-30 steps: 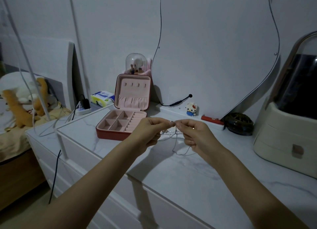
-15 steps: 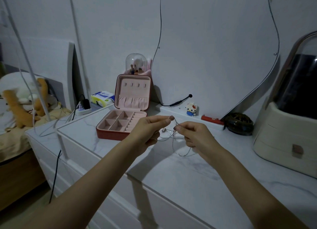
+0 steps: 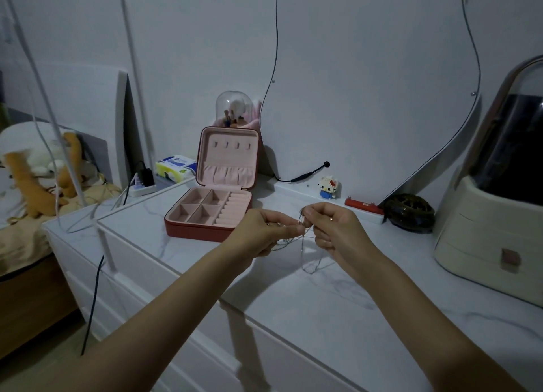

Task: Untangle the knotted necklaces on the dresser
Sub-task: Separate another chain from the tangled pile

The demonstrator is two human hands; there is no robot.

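Closing up since prev: hands (image 3: 302, 230) w/ necklaces (image 3: 305, 249).

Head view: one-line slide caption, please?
Both hands, left hand and right hand, pinch tangled necklaces above the dresser.

Two bare forearms, sleeveless as far as the frame's bottom edge. Left hand (image 3: 264, 230) without rings or a watch. Right hand (image 3: 335, 230) with one thin ring (image 3: 331, 219) on a finger. Bare wrists, no bracelet or strap. Nails too dim to tell.
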